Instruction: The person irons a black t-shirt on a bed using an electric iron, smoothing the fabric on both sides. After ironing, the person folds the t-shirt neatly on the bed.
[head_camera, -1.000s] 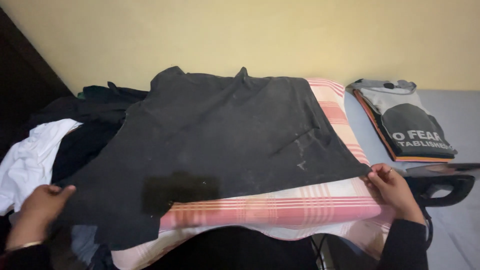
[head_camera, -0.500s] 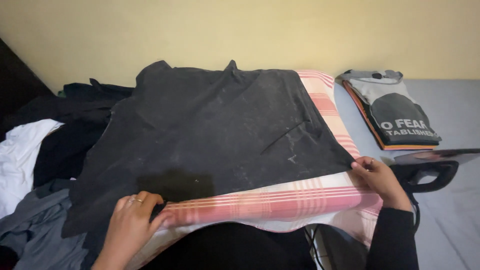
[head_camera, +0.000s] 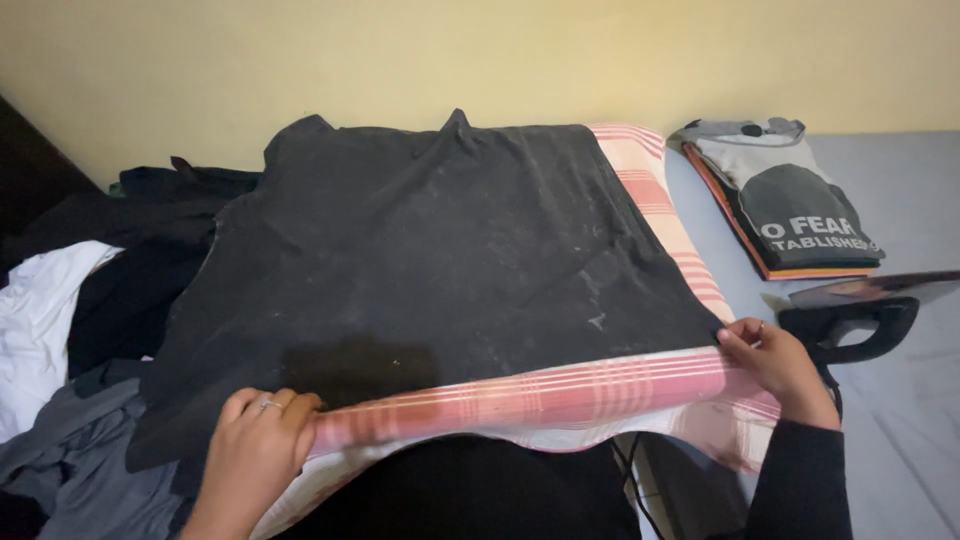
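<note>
Under the fingers (head_camera: 268, 408) lies a matt, lint-flecked black cloth T-shirt (head_camera: 440, 260) over a soft, pink-striped woven cover (head_camera: 560, 395); beyond the right fingers, a glossy black plastic iron handle (head_camera: 850, 325).

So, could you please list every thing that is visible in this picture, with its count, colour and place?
dark garment: one, charcoal black, spread flat over the striped cloth, centre.
striped cloth: one, pink, red and white, under the garment, showing along the near and right edges.
folded shirts: one stack, grey on top with orange edges below, on the grey surface at right.
clothes iron: one, black handle, at right beside the right hand.
pile of clothes: one heap, white, grey and black, at left.
wall: one, pale yellow, behind.
left hand: one, ring on a finger, gripping the garment's near edge.
right hand: one, black sleeve, pinching the garment's right corner.
</note>
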